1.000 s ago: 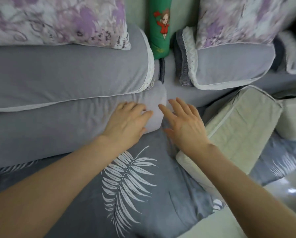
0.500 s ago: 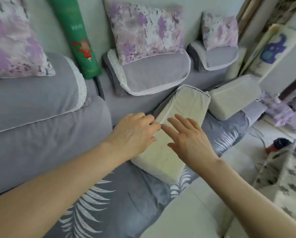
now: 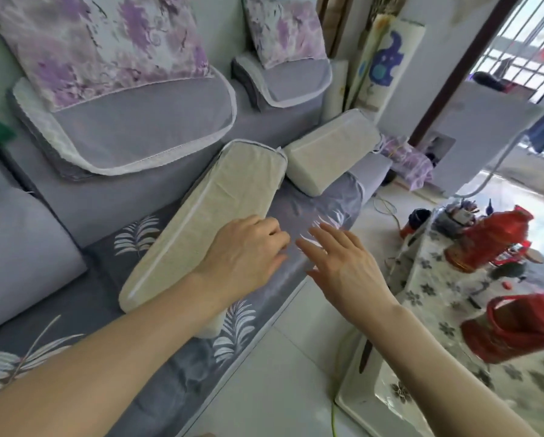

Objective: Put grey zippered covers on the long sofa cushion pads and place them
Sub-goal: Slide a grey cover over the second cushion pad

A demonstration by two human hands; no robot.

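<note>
Left grip (image 3: 245,257), fingers loosely bent around nothing, hangs over the bare pad's (image 3: 207,216) right edge; right grip (image 3: 343,266) spread, just beside it. The pad lies slantwise on the leaf-print sofa seat (image 3: 106,298), a second pad (image 3: 327,159) at 1 o'clock, a counter (image 3: 437,294) bearing red bags (image 3: 491,241) at 3 o'clock

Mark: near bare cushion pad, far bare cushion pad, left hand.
near cushion pad (image 3: 207,212): head view, middle of its top face.
far cushion pad (image 3: 330,152): head view, middle of its top face.
left hand (image 3: 248,253): head view, back of the hand.
</note>
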